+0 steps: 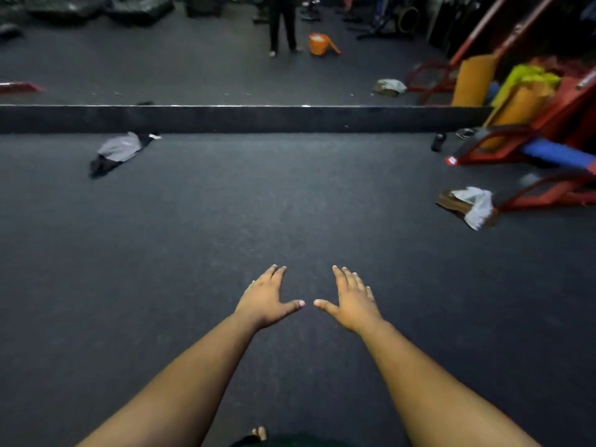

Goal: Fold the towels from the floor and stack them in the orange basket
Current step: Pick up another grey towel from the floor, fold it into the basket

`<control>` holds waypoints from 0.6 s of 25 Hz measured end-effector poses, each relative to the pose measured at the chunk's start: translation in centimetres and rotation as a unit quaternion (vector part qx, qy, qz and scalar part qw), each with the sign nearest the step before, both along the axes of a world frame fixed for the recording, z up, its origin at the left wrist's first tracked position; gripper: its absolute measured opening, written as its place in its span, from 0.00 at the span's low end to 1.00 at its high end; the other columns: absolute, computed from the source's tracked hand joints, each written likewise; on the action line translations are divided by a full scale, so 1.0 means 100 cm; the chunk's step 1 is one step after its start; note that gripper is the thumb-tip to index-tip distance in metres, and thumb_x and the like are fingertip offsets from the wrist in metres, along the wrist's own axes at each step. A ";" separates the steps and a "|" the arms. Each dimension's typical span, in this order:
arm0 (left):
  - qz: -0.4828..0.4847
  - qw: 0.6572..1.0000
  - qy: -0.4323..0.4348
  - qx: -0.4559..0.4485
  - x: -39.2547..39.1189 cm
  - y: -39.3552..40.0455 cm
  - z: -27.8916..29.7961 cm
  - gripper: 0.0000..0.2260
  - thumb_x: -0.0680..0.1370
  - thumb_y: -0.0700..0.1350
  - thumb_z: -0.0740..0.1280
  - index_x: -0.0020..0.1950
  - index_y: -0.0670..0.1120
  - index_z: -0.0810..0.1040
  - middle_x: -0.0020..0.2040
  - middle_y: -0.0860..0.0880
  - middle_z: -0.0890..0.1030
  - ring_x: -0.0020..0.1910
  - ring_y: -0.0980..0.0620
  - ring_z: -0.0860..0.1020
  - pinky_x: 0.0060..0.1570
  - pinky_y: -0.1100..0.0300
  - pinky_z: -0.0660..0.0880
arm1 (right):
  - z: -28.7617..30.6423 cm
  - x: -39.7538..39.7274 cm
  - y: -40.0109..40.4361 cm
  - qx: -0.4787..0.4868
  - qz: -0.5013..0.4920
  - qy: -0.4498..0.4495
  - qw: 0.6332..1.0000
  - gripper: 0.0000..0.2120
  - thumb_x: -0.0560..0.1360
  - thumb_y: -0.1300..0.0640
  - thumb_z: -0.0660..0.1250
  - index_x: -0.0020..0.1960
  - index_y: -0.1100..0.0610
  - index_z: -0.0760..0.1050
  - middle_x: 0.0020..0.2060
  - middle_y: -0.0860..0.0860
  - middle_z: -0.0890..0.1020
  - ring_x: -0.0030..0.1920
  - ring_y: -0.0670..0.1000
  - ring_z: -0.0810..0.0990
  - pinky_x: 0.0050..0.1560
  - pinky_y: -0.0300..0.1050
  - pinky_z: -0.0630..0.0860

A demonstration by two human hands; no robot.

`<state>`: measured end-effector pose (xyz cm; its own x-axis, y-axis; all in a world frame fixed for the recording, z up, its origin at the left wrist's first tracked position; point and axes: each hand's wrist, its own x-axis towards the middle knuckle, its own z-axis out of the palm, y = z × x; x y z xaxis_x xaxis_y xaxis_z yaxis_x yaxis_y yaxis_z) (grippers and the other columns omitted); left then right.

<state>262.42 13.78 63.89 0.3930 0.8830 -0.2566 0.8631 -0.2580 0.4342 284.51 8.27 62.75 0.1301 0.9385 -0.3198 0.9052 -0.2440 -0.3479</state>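
Head view: both hands free, towels scattered

Item 1: your left hand (266, 298) and right hand (351, 301), fingers straight, palms down over the dark floor (290, 204), holding nothing.
Item 2: grey towel (119, 150), far left beside the black ledge (242, 119).
Item 3: white-and-brown towel (471, 204), right, near the red frame (548, 188).
Item 4: orange basket (319, 43), well beyond the ledge (a person stands beside it).
Recommended: take the nearer right-hand towel by two corners, spread it flat, then fold.
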 end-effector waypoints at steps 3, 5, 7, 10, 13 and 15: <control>0.073 0.997 -0.002 0.013 -0.088 0.052 0.015 0.47 0.74 0.72 0.65 0.84 0.49 0.52 0.85 0.47 0.52 0.83 0.49 0.53 0.80 0.47 0.55 | 0.024 -0.081 0.083 0.024 0.059 0.009 0.998 0.49 0.74 0.26 0.61 0.84 0.48 0.43 0.83 0.50 0.48 0.83 0.55 0.47 0.79 0.63 0.53; 0.096 0.995 -0.004 0.014 -0.125 0.077 0.028 0.47 0.74 0.72 0.65 0.84 0.50 0.51 0.85 0.48 0.52 0.83 0.49 0.53 0.80 0.47 0.55 | 0.039 -0.118 0.126 0.032 0.095 0.009 0.995 0.49 0.75 0.26 0.60 0.84 0.48 0.43 0.83 0.50 0.48 0.83 0.55 0.47 0.79 0.63 0.53; 0.130 0.991 -0.001 0.022 -0.164 0.113 0.032 0.48 0.74 0.73 0.64 0.84 0.50 0.51 0.85 0.48 0.51 0.83 0.49 0.53 0.80 0.47 0.55 | 0.045 -0.156 0.179 0.040 0.133 0.008 0.990 0.49 0.75 0.26 0.60 0.84 0.48 0.43 0.83 0.50 0.48 0.83 0.55 0.47 0.79 0.62 0.53; 0.168 0.986 0.002 0.020 -0.201 0.168 0.039 0.48 0.74 0.73 0.64 0.84 0.50 0.50 0.85 0.48 0.51 0.83 0.49 0.53 0.80 0.46 0.55 | 0.051 -0.194 0.252 0.054 0.171 0.015 0.984 0.49 0.75 0.26 0.60 0.84 0.48 0.43 0.83 0.50 0.48 0.83 0.54 0.47 0.79 0.62 0.53; 0.226 0.974 0.005 0.019 -0.241 0.245 0.043 0.47 0.74 0.72 0.65 0.85 0.50 0.50 0.85 0.48 0.51 0.83 0.49 0.54 0.80 0.46 0.55 | 0.047 -0.235 0.352 0.063 0.215 0.017 0.974 0.49 0.74 0.26 0.60 0.84 0.48 0.44 0.83 0.50 0.49 0.83 0.55 0.48 0.79 0.62 0.53; 0.253 0.967 0.007 0.012 -0.263 0.282 0.047 0.47 0.75 0.72 0.65 0.85 0.50 0.50 0.85 0.49 0.51 0.83 0.49 0.54 0.80 0.46 0.56 | 0.047 -0.256 0.401 0.057 0.237 0.019 0.970 0.49 0.74 0.26 0.60 0.84 0.48 0.44 0.83 0.50 0.50 0.83 0.55 0.48 0.79 0.62 0.53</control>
